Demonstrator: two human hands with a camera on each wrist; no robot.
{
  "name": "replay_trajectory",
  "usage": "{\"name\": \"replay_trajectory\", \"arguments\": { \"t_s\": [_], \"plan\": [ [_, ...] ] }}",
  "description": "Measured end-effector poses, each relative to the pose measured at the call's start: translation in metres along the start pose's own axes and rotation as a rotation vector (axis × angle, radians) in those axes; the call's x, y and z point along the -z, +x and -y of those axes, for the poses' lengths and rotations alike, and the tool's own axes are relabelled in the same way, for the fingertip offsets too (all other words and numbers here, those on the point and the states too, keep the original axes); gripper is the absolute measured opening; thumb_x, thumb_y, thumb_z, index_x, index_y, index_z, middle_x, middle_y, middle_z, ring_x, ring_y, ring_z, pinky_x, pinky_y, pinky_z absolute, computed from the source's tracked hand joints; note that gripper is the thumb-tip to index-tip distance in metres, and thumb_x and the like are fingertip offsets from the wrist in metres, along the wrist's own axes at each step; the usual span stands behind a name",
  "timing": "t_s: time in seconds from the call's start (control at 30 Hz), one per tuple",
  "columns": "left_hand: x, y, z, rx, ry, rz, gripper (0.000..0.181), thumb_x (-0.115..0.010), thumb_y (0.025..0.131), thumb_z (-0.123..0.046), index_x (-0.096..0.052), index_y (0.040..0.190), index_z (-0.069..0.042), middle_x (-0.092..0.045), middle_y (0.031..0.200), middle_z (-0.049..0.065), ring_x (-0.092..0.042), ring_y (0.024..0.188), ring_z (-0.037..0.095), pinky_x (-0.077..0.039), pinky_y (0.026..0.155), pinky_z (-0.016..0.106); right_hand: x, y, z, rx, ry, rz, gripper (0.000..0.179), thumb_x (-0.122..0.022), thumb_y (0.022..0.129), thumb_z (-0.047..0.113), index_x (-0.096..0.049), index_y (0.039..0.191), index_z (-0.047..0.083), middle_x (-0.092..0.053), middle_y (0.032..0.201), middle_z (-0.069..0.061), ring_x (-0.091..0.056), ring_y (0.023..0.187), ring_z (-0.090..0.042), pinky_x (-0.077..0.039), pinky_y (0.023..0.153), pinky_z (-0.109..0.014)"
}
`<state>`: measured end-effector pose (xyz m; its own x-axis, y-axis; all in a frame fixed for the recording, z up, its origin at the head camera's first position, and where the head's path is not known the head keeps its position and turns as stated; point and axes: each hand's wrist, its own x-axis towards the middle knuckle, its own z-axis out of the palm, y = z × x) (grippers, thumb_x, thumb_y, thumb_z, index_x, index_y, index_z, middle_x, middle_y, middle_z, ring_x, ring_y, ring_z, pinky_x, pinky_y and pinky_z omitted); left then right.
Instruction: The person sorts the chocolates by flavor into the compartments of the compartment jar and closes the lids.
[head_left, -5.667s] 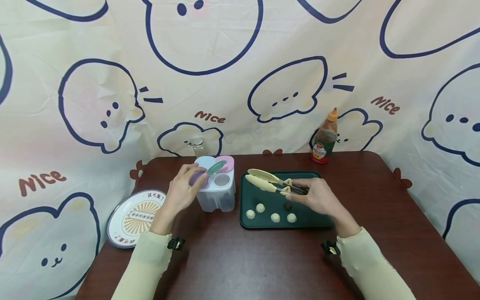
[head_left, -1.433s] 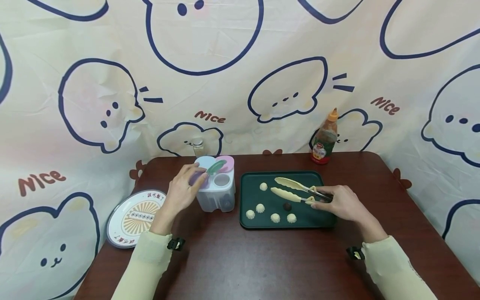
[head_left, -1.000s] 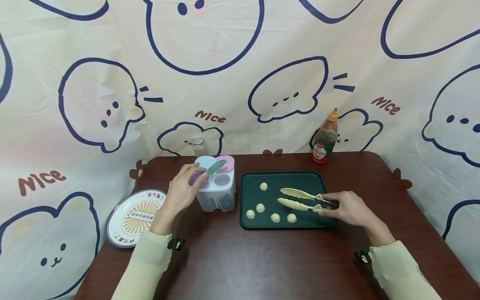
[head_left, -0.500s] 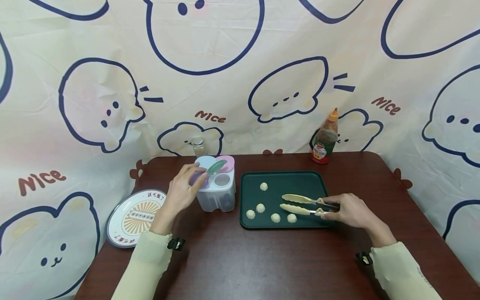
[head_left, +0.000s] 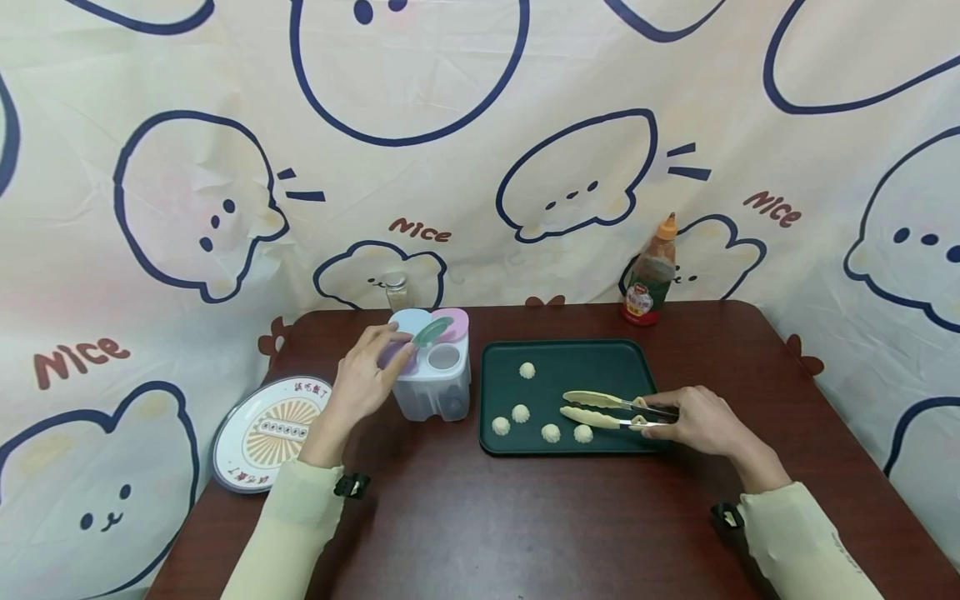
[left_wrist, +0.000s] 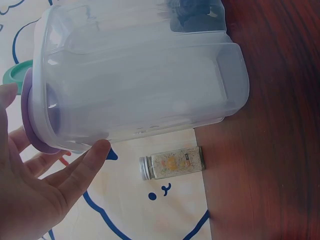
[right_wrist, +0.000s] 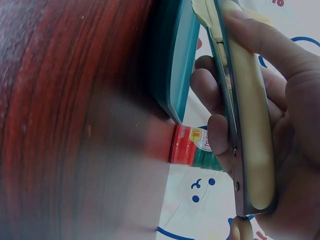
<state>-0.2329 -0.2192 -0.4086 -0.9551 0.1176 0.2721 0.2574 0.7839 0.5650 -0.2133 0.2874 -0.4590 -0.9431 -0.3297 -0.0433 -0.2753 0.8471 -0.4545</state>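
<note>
My left hand (head_left: pixel 365 367) holds the top corner of a clear seasoning box (head_left: pixel 427 396) with coloured lids, its fingers around the purple lid (left_wrist: pixel 32 115). The green lid (head_left: pixel 432 332) stands tilted up beside the fingers, and the round opening below it is uncovered. In my right hand (head_left: pixel 702 418) are cream-tipped tongs (head_left: pixel 600 408), gripped by the handles, their arms slightly apart over the dark green tray (head_left: pixel 600 360). Several small pale ridged balls lie on the tray, one pale ball (head_left: pixel 527 370) apart near the back. Whether anything is between the tong tips I cannot tell.
A sauce bottle (head_left: pixel 649 275) with an orange cap stands behind the tray at the right. Behind the seasoning box is a small glass jar (left_wrist: pixel 175 163) with a metal cap. A round patterned plate (head_left: pixel 273 433) lies at the left, beside the left forearm.
My right hand and the tongs have moved right and toward me, uncovering the back pale ball. A dark ball seen earlier is now hidden by the tongs. The left hand stays put.
</note>
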Motion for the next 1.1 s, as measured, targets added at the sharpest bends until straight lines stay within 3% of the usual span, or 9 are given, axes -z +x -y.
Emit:
{"name": "replay_trajectory", "arguments": {
  "t_s": [0.53, 0.87, 1.1],
  "plan": [
    [0.000, 0.000, 0.000, -0.002, -0.001, -0.001, 0.053, -0.044, 0.099, -0.061, -0.063, 0.129, -0.021, -0.047, 0.152, 0.007, -0.046, 0.140, 0.037, -0.036, 0.110, 0.065, 0.000, 0.000, 0.001, 0.011, 0.032, -0.019, 0.049, -0.080, 0.082, 0.045, -0.073, 0.121, 0.016, -0.074, 0.089, 0.007, -0.051, 0.068, -0.010, -0.036, 0.054, -0.024],
    [0.000, -0.001, 0.000, 0.002, -0.007, 0.002, 0.053, -0.044, 0.099, -0.061, -0.063, 0.129, -0.021, -0.046, 0.152, 0.007, -0.045, 0.140, 0.036, -0.034, 0.111, 0.066, -0.001, 0.004, 0.005, 0.042, 0.048, -0.065, 0.054, -0.078, 0.082, 0.049, -0.072, 0.123, 0.013, -0.077, 0.103, -0.002, -0.058, 0.080, -0.012, -0.043, 0.064, -0.025],
    [0.000, -0.001, 0.000, -0.004, -0.008, -0.001, 0.053, -0.045, 0.099, -0.061, -0.063, 0.129, -0.021, -0.046, 0.153, 0.007, -0.046, 0.140, 0.036, -0.034, 0.111, 0.066, -0.001, 0.009, 0.013, 0.061, 0.068, -0.092, 0.054, -0.079, 0.081, 0.049, -0.072, 0.123, 0.016, -0.076, 0.099, 0.003, -0.055, 0.078, -0.012, -0.041, 0.061, -0.024]
  ]
}}
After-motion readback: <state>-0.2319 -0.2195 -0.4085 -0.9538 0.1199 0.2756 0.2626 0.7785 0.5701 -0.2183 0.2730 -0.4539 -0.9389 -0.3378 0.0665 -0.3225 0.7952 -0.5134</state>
